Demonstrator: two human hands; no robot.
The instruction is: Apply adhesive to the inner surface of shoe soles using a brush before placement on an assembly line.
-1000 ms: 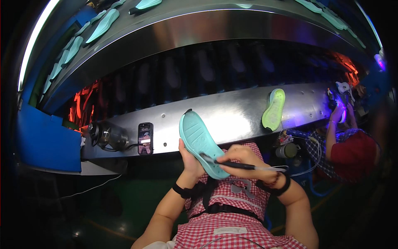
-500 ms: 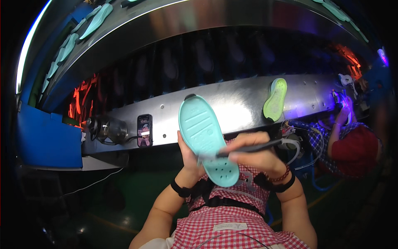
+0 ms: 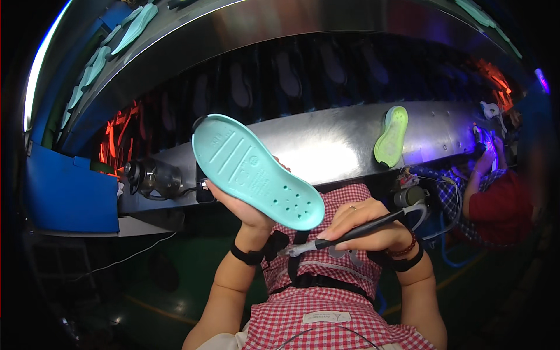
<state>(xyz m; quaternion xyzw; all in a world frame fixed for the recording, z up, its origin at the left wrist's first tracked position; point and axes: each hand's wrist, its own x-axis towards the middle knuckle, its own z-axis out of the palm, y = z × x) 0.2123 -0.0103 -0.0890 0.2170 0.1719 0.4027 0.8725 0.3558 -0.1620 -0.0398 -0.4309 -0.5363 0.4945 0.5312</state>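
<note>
A turquoise shoe sole with raised ribs and a cluster of small holes is tilted up in front of me, its black-tipped end to the upper left. My left hand grips it from beneath, with part of the fingers hidden behind it. My right hand holds a black-handled brush with a pale tip and a grey hose at its rear end. The brush tip points left, below the sole's holed end and apart from it.
On the metal bench lies a lime-green sole. A dark-lidded glass pot stands left, beside a phone mostly hidden by my sole. Dark sole shapes line the trough behind. A co-worker's red sleeve is at right.
The turquoise sole has moved up and left and turned to lie more slantwise. The brush has come off its surface and now sits lower. The phone has become mostly covered.
</note>
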